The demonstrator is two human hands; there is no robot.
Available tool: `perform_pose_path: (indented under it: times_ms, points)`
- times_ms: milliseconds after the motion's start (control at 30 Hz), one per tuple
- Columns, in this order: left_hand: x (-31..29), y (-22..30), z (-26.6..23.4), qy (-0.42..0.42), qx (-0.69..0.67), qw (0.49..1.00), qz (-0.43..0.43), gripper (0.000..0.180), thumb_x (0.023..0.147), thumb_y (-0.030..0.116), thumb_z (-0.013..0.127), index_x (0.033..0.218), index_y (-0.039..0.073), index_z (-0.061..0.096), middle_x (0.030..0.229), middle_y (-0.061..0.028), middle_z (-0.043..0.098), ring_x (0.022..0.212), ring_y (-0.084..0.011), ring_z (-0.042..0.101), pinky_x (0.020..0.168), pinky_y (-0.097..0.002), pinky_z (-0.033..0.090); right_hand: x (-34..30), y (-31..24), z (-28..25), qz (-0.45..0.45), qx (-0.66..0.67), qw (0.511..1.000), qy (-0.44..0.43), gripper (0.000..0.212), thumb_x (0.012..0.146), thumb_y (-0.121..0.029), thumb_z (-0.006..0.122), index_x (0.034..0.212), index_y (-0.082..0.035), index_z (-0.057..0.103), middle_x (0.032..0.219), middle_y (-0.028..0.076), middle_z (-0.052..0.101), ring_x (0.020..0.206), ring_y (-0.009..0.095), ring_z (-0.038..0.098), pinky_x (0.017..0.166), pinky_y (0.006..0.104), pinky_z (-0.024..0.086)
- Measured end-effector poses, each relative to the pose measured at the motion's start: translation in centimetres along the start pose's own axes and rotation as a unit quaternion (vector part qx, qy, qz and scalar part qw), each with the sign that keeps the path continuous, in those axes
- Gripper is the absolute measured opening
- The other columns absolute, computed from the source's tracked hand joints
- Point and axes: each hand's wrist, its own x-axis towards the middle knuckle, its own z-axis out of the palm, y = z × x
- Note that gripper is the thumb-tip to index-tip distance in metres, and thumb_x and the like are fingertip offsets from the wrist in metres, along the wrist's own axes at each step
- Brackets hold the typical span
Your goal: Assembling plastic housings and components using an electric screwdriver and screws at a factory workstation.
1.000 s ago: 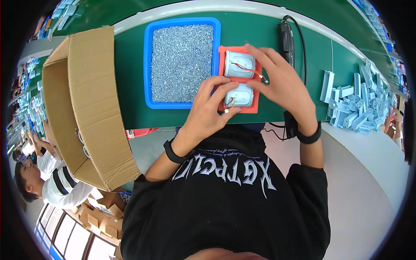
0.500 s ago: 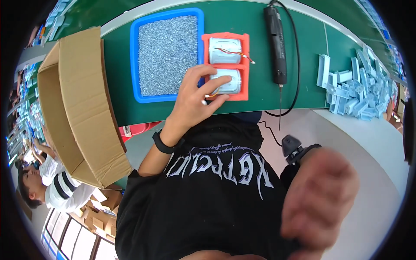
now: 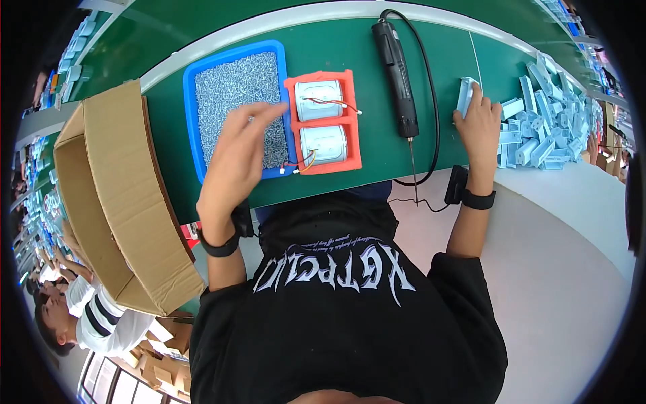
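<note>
Well right of the red fixture [image 3: 355, 141], beyond the black screwdriver [image 3: 398, 81], lies a pale-blue bracket [image 3: 465, 96]. The right hand [image 3: 480, 131] straddles it, thumb and fingers touching; how tightly they clamp, I cannot tell. It looks light, stiff and smooth, perhaps slippery, so pinching across its long walls should suit. The left hand [image 3: 235, 151], fingers bent close, hovers left of the fixture over shiny metal screws [image 3: 235, 84]; whether it pinches any is unclear. Inside the fixture sit two rounded, whitish housings [image 3: 324, 143] with thin, delicate-looking wires.
</note>
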Motion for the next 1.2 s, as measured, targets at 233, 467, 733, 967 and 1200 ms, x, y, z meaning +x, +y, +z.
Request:
perform_pose_path:
  times_ms: [233,467,733,967,1200]
  points:
    - [4.4,1.0,3.1,0.097,0.103,0.987,0.076,0.034,0.078,0.008,0.066,0.111,0.006,0.062,0.114,-0.0095,0.057,0.102,-0.0315,0.053,0.087,-0.0367,0.045,0.0,-2.9,-3.7,-0.008,0.246,0.955,-0.167,0.077,0.071,-0.009,0.071,0.14,-0.019,0.039,0.105,0.019,0.055,0.089,0.035,0.058,0.081,0.0392,0.049]
    - [4.9,0.6,3.8,0.115,0.039,0.99,0.068,0.008,0.079,0.006,0.065,0.087,0.004,0.066,0.093,-0.005,0.065,0.09,-0.0274,0.057,0.076,-0.0361,0.048,1.3,-0.4,-5.1,-0.015,0.432,0.881,-0.193,0.069,0.07,0.004,0.064,0.134,-0.017,0.046,0.113,0.014,0.057,0.101,0.023,0.058,0.082,0.0342,0.05]
    - [4.9,1.2,4.7,0.193,-0.175,0.965,-0.002,0.009,0.085,0.007,0.062,0.091,0.001,0.066,0.077,-0.0111,0.066,0.057,-0.023,0.059,0.052,-0.0301,0.046,1.3,-4.8,-8.1,-0.086,0.657,0.749,0.018,0.052,0.067,-0.03,0.083,0.109,-0.007,0.062,0.104,0.008,0.059,0.095,0.018,0.058,0.075,0.0322,0.05]
    - [5.0,0.5,5.5,0.215,-0.22,0.951,-0.02,0.011,0.087,0.009,0.062,0.093,0.001,0.066,0.075,-0.0122,0.066,0.06,-0.0216,0.062,0.054,-0.0285,0.048,1.0,-13.8,-10.1,-0.186,0.785,0.586,0.071,0.061,0.062,-0.037,0.082,0.107,-0.003,0.057,0.106,0.012,0.059,0.1,0.023,0.06,0.086,0.0315,0.05]
    - [4.7,0.4,5.5,0.219,-0.247,0.944,-0.019,0.01,0.088,0.007,0.059,0.093,0.001,0.064,0.074,-0.012,0.066,0.061,-0.0227,0.063,0.054,-0.0299,0.049,0.6,-15.0,-8.5,-0.168,0.803,0.571,0.033,0.065,0.062,-0.033,0.084,0.11,-0.002,0.054,0.108,0.012,0.059,0.102,0.023,0.06,0.086,0.0315,0.051]
